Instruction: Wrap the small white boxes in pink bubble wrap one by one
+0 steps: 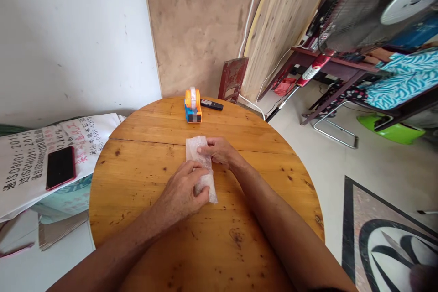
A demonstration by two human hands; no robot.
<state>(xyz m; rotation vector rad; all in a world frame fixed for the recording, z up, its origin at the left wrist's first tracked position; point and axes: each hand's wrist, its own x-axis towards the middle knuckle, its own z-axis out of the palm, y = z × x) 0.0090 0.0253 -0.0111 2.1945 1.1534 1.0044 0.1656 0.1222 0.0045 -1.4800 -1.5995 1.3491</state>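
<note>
A narrow bundle of clear bubble wrap (195,147) lies lengthwise near the middle of the round wooden table (143,164). Across its nearer half rests my left hand (186,186), fingers curled over it and thumb at its near right side. My right hand (219,150) grips the upper right edge, with the thumb on top and the fingers at the side. Whatever the wrap may contain cannot be made out. Beyond the bundle stands an orange and blue tape dispenser (193,106) with a roll of tape. A black remote-like object (212,105) lies beside it.
White printed sacks (92,132) are at the left, with a dark phone (60,167) on top. A standing fan (369,13) and a dark red desk (342,66) are at the right. Behind the table is a wooden chair (234,77).
</note>
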